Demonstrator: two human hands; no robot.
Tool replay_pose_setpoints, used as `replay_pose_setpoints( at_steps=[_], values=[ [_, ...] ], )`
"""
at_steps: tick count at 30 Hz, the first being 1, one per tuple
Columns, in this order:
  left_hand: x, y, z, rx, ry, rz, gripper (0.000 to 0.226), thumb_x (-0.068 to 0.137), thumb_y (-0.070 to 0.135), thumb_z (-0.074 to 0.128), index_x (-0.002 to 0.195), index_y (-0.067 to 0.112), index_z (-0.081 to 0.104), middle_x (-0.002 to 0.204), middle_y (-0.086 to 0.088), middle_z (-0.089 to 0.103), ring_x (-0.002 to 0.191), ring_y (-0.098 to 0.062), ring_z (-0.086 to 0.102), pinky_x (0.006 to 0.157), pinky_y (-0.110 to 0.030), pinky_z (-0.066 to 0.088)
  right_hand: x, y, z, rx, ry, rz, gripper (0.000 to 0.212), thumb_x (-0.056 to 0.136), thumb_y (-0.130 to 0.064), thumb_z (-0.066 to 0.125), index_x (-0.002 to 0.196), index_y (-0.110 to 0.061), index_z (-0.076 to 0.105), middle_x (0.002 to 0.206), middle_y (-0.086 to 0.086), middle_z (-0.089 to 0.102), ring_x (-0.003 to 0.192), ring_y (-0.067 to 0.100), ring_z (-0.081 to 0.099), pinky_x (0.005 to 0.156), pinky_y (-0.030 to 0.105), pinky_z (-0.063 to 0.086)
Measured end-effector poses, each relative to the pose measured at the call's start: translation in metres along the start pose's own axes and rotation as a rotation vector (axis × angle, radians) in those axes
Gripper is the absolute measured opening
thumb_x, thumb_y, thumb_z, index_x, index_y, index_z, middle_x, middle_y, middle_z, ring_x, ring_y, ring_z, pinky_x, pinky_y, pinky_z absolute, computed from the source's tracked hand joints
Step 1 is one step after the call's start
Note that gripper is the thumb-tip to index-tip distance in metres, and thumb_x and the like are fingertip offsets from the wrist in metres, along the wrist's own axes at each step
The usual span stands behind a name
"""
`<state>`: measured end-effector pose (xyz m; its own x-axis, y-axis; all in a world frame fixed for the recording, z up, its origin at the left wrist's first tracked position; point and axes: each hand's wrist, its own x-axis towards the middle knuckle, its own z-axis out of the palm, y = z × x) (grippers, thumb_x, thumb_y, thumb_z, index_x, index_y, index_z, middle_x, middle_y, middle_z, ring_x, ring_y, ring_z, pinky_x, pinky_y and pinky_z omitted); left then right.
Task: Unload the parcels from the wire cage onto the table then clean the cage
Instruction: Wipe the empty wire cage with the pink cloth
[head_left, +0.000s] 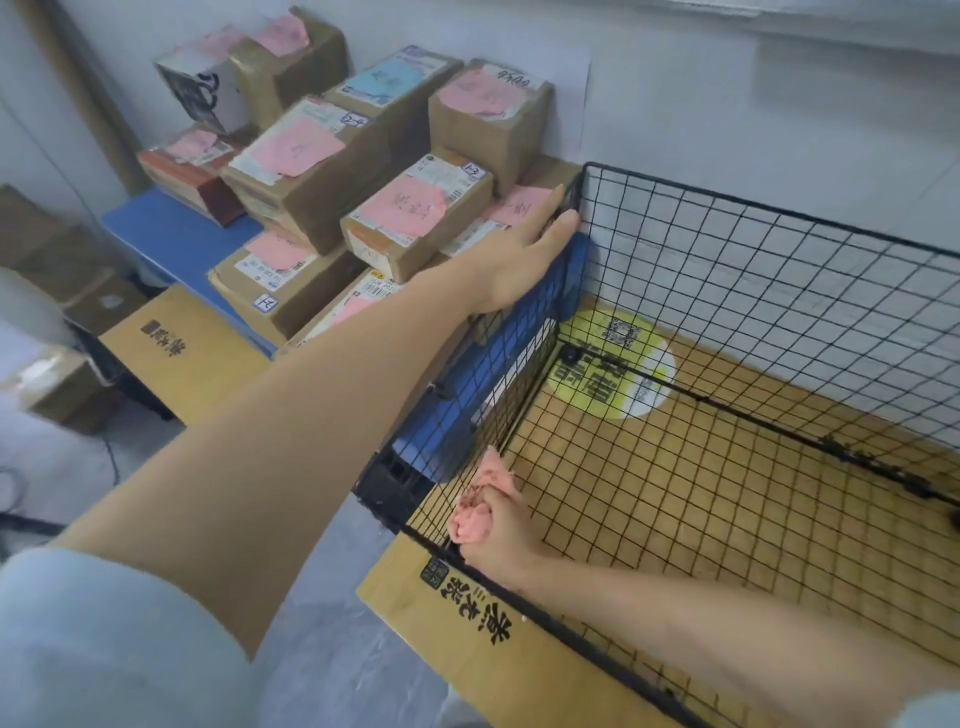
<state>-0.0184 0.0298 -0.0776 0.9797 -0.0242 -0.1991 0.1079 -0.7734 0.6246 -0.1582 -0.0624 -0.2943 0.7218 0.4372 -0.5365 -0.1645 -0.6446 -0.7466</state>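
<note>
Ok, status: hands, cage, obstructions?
Left hand flat on top rim of black wire cage. Right hand grips pink cloth against its mesh. Brown cardboard parcels stacked on blue table. Nothing blocking.

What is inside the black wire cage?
Only the right hand, gripping a pink cloth. Brown cardboard with a round yellow sticker lies underneath; the forearm covers part.

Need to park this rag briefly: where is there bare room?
The cage floor is bare between the yellow sticker and the right hand gripping the rag. A blue table strip lies free left of the parcels, which crowd it beside the cage.
</note>
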Motion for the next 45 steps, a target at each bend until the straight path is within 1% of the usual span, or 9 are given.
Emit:
replay_pose_setpoints(
  at_steps=[6, 14, 20, 23, 27, 30, 35, 39, 45],
  values=[
    [-0.001, 0.003, -0.001, 0.023, 0.022, -0.005, 0.055, 0.099, 0.056, 0.017, 0.151, 0.040, 0.009, 0.159, 0.004, 0.016, 0.146, -0.018, 0.014, 0.112, -0.027, 0.009, -0.029, -0.021, -0.028, 0.160, -0.063, -0.278, 0.032, 0.071, 0.002, 0.069, 0.092, -0.017, 0.056, 0.109, -0.003, 0.049, 0.095, 0.012, 0.054, 0.083, 0.027, 0.056],
    [-0.004, 0.005, 0.000, 0.088, 0.014, -0.006, 0.057, 0.096, 0.061, 0.010, 0.150, 0.043, 0.006, 0.159, 0.004, 0.014, 0.146, -0.023, 0.014, 0.115, -0.032, 0.007, -0.077, -0.087, -0.071, 0.150, -0.068, -0.843, 0.024, 0.075, 0.006, 0.069, 0.092, -0.008, 0.061, 0.089, 0.001, 0.059, 0.087, 0.014, 0.052, 0.084, 0.043, 0.048],
    [-0.003, 0.006, 0.004, 0.063, 0.030, 0.051, 0.055, 0.098, 0.056, 0.017, 0.150, 0.039, 0.011, 0.158, 0.005, 0.017, 0.144, -0.016, 0.017, 0.107, -0.024, 0.014, -0.094, -0.097, -0.085, 0.184, -0.111, -0.857, 0.029, 0.075, 0.010, 0.072, 0.101, 0.004, 0.061, 0.099, 0.014, 0.061, 0.097, 0.025, 0.056, 0.091, 0.042, 0.047],
    [-0.002, 0.009, 0.004, 0.033, -0.032, 0.045, 0.060, 0.096, 0.060, 0.023, 0.150, 0.040, 0.007, 0.156, 0.002, 0.023, 0.135, -0.017, 0.034, 0.112, -0.034, 0.023, -0.098, -0.097, -0.086, 0.180, -0.075, -0.849, 0.028, 0.075, 0.011, 0.071, 0.100, 0.004, 0.061, 0.099, 0.014, 0.061, 0.097, 0.024, 0.056, 0.090, 0.033, 0.047],
    [0.002, 0.020, 0.008, -0.023, -0.090, 0.065, 0.059, 0.098, 0.053, 0.028, 0.151, 0.036, 0.008, 0.155, 0.006, 0.021, 0.112, -0.002, 0.037, 0.100, -0.023, 0.024, -0.099, -0.097, -0.078, 0.171, 0.007, -0.831, 0.027, 0.075, 0.008, 0.072, 0.099, -0.001, 0.062, 0.097, 0.010, 0.062, 0.095, 0.023, 0.056, 0.087, 0.045, 0.048],
    [0.007, 0.028, 0.015, -0.007, -0.119, 0.043, 0.070, 0.084, 0.076, 0.026, 0.146, 0.049, 0.008, 0.148, 0.003, 0.039, 0.118, -0.010, 0.051, 0.114, -0.037, 0.024, -0.101, -0.096, -0.078, 0.178, 0.064, -0.822, 0.029, 0.074, 0.008, 0.073, 0.099, -0.002, 0.062, 0.098, 0.010, 0.062, 0.095, 0.025, 0.056, 0.085, 0.046, 0.048],
    [0.017, 0.056, 0.029, 0.012, -0.184, 0.073, 0.063, 0.090, 0.070, 0.022, 0.147, 0.048, 0.004, 0.141, -0.005, 0.049, 0.133, -0.026, 0.041, 0.114, -0.040, 0.020, -0.094, -0.094, -0.081, 0.205, 0.178, -0.773, 0.030, 0.072, 0.015, 0.068, 0.098, 0.002, 0.061, 0.096, 0.012, 0.061, 0.092, 0.017, 0.054, 0.086, 0.027, 0.044],
    [0.025, 0.073, 0.040, 0.006, -0.252, 0.167, 0.065, 0.091, 0.068, 0.024, 0.148, 0.046, 0.004, 0.139, -0.004, 0.051, 0.116, -0.022, 0.053, 0.111, -0.038, 0.028, -0.088, -0.097, -0.086, 0.212, 0.287, -0.695, 0.030, 0.070, 0.015, 0.068, 0.094, -0.002, 0.061, 0.088, -0.005, 0.056, 0.084, -0.001, 0.048, 0.078, 0.012, 0.037],
    [0.051, 0.093, 0.050, 0.033, -0.351, 0.301, 0.065, 0.090, 0.069, 0.026, 0.147, 0.046, 0.006, 0.143, -0.005, 0.047, 0.114, -0.023, 0.057, 0.111, -0.048, 0.031, -0.077, -0.111, -0.098, 0.198, 0.435, -0.567, 0.050, 0.076, 0.015, 0.058, 0.072, -0.032, 0.043, 0.075, -0.017, 0.042, 0.071, -0.013, 0.044, 0.066, 0.002, 0.036]
  ],
)
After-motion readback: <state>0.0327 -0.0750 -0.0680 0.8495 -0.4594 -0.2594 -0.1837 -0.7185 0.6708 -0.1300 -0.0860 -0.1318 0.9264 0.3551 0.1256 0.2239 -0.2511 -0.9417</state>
